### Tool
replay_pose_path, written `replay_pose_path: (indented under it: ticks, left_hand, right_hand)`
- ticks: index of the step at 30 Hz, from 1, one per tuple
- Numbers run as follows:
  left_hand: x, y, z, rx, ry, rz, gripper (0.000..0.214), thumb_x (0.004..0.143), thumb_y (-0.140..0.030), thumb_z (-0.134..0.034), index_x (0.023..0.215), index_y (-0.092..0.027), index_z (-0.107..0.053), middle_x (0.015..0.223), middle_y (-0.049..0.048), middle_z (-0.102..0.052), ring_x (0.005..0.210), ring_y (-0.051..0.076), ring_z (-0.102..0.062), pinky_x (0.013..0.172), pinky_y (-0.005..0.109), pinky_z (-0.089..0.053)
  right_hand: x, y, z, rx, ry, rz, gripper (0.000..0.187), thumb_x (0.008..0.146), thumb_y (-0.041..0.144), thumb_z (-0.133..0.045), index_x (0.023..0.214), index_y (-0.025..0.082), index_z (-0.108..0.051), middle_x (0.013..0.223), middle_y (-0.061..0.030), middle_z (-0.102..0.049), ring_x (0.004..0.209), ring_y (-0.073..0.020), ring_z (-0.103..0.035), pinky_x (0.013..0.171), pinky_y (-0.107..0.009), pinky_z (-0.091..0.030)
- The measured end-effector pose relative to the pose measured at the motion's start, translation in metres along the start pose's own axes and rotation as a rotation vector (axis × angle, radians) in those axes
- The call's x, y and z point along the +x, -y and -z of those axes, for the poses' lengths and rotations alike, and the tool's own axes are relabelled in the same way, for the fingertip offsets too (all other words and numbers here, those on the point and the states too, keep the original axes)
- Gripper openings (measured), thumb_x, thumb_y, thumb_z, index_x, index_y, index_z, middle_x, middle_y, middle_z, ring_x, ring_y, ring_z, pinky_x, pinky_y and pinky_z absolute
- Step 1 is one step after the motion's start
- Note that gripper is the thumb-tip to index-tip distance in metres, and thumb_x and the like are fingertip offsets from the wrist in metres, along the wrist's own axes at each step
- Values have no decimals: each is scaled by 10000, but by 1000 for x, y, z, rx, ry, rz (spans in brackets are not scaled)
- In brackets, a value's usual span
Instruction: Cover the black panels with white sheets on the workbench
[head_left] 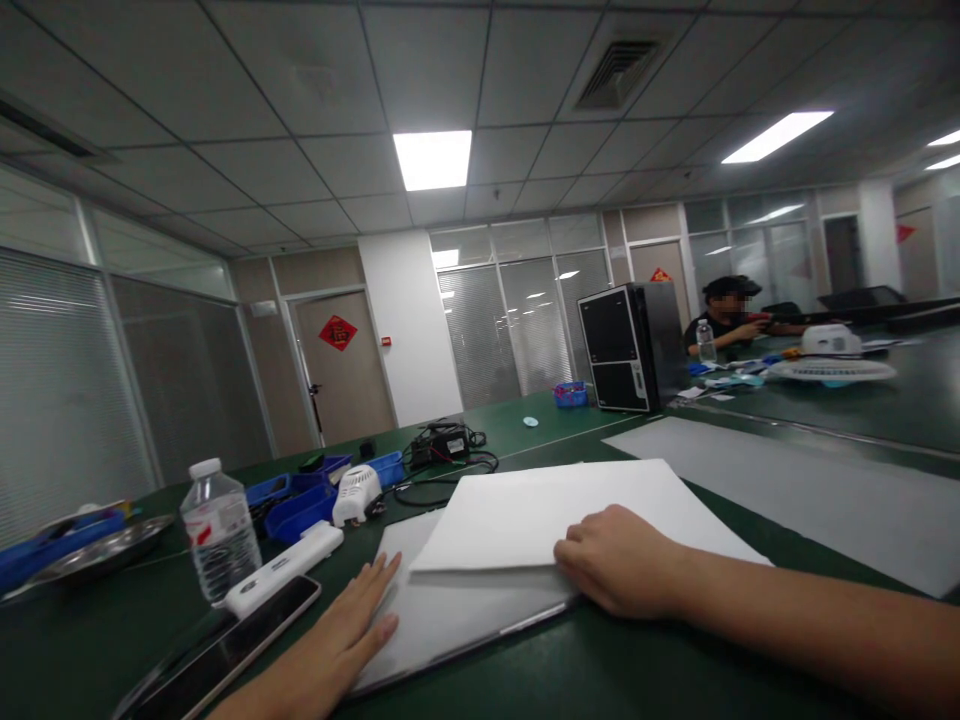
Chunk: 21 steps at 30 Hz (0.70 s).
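Note:
My left hand (341, 628) lies with its fingers stretched out at the left edge of a flat grey-white sheet (420, 622), thumb apart from the fingers. A bright white sheet of paper (555, 510) lies over it, slightly askew, its near edge a little raised. At that near edge, toward the right, my right hand (619, 562) is closed, fingers curled over the paper; the thumb is hidden. A dark phone (232, 655), a long white device (285, 570) and a water bottle (219, 535) are left of my left hand.
Behind the sheets on the green table are blue bins (300, 510), a white appliance part (357, 493) and black cables with an adapter (446, 445). A computer tower (634, 345) stands farther back. At right lies a long grey sheet (780, 490); a person (731, 320) sits beyond.

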<state>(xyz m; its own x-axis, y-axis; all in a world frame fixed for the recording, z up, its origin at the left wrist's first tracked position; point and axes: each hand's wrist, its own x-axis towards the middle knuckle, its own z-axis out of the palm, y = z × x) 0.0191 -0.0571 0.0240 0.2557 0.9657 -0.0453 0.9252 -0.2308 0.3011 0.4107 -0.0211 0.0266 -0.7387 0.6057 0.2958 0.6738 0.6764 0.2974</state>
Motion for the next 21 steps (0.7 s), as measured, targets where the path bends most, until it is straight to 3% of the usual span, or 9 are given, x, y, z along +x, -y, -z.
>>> replay_pose_path:
  ticks: [4, 8, 15, 18, 21]
  left_hand:
    - [2, 4, -2, -6, 4, 5, 766, 939, -704, -262, 1558, -292, -76, 1641, -30, -10, 1508, 288, -15, 1223, 517, -40]
    - [5, 14, -5, -16, -2, -19, 726, 942, -695, -284, 1553, -334, -130, 1644, -43, -38, 1508, 296, -22, 1220, 536, -52]
    - [9, 24, -4, -37, 19, -23, 781, 898, -728, -376, 1550, -341, -187, 1642, -4, -11, 1503, 314, -14, 1216, 536, -79]
    - [10, 23, -4, -53, 24, -11, 855, 869, -752, -410, 1558, -314, -155, 1635, 12, 21, 1501, 312, 1, 1214, 528, -69]
    - [9, 22, -5, -50, 14, -13, 828, 880, -753, -375, 1554, -313, -177, 1633, 6, -1, 1498, 311, -4, 1213, 528, -69]
  right_hand:
    - [-2, 8, 2, 75, -15, 153, 237, 940, 312, -429, 924, 198, -636, 865, -53, -705, 733, -193, -636, 589, -292, -339]
    - [-3, 7, 4, 223, -59, 258, 274, 960, 272, -410, 1078, 214, -650, 990, -53, -713, 902, -191, -642, 744, -320, -430]
    - [-4, 3, 5, 464, -65, 349, 390, 957, 293, -446, 1323, 255, -573, 1225, -40, -667, 1111, -178, -601, 948, -337, -453]
    - [0, -20, -1, 433, -98, 211, 416, 984, 345, -406, 1361, 252, -553, 1261, -59, -649, 1131, -194, -593, 976, -370, -454]
    - [-2, -70, -22, 263, -150, -81, 435, 983, 372, -388, 1349, 221, -568, 1289, -100, -624, 1171, -238, -570, 1015, -426, -432]
